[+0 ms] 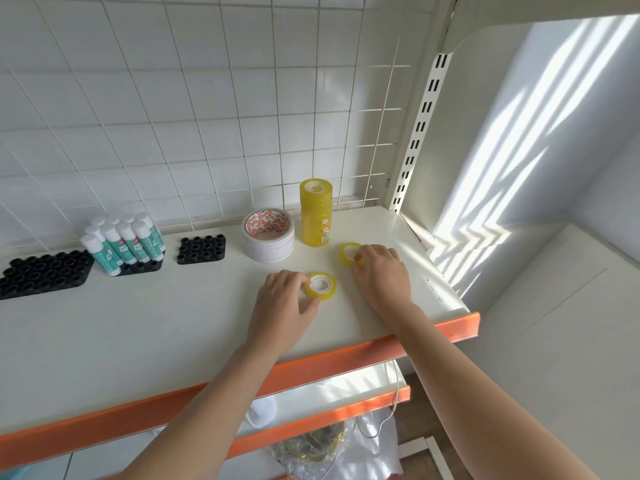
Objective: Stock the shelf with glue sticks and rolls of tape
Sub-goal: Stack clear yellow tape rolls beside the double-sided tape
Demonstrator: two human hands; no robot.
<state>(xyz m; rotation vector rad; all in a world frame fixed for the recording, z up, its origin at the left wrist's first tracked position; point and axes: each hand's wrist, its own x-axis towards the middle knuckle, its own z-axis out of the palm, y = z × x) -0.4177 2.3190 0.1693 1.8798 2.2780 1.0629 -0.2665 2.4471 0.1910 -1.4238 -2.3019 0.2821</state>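
On the white shelf [138, 334], the left hand [282, 303] curls its fingers round a small yellow roll [321, 285] lying flat, and the right hand [381, 275], just right and farther back, seems to pinch a second roll [349, 252] by its near edge. Behind them stand a tall yellow stack [316, 213] and wide white rolls [268, 239]. Far left, glue sticks [123, 242] stand upright in a black tray [145, 266].

No legible text on labels.
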